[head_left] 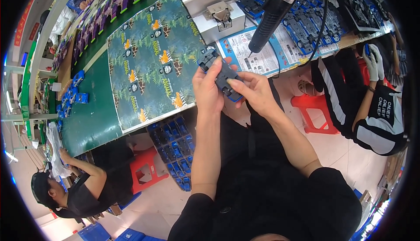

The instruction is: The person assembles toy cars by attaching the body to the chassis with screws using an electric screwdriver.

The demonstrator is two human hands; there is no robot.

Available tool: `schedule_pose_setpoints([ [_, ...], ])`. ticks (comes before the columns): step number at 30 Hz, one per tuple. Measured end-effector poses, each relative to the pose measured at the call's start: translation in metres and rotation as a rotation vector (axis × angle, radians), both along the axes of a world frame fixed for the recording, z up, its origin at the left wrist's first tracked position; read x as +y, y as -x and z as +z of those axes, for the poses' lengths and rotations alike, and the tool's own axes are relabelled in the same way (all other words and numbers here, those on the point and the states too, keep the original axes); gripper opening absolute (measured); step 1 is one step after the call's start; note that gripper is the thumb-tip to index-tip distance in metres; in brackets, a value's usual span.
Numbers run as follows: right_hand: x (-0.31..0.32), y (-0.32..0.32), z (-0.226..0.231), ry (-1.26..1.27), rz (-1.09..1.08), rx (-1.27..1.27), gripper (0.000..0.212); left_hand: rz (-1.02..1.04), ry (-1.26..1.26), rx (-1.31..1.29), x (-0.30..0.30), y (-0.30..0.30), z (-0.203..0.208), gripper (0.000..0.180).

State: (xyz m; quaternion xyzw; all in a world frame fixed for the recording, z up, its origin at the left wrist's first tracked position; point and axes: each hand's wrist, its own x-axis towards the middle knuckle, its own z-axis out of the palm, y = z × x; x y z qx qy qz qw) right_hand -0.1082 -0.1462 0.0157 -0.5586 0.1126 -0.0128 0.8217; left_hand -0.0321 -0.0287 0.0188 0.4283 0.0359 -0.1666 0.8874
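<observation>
A blue toy car (222, 75) with a dark underside turned up is held between both hands, over the table's front edge. My left hand (209, 84) grips one end, its thumb pressed along the underside. At the other end my right hand (255, 91) pinches the car, thumb on top and fingers beneath. A black electric screwdriver (271, 20) hangs beyond my hands, its bit pointing down at printed card sheets (249, 50). Behind the car stands a silver metal fixture (218, 15) with a small clamp on it.
Rows of upturned toy cars (313, 26) cover the right back. A printed animal sheet (153, 61) lies on the green table (94, 125). More blue cars (72, 92) sit at the left, others in a tray (175, 153) below. Co-workers sit either side; red stools (315, 114) stand nearby.
</observation>
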Motion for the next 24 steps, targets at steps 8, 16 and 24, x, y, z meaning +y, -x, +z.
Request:
schedule_pose_setpoints([
  [8, -0.01, 0.0, -0.003, -0.027, 0.049, 0.009, 0.036, -0.074, -0.063, -0.008, -0.002, -0.002, 0.002, 0.029],
  [16, -0.017, 0.002, 0.024, 0.641, -0.011, -0.087, 0.03, 0.007, 0.048, -0.173, 0.003, 0.015, -0.005, 0.026],
  [24, -0.004, -0.019, 0.039, 0.402, 0.06, -0.332, 0.033, -0.056, -0.182, -0.571, 0.011, 0.028, -0.001, 0.039],
])
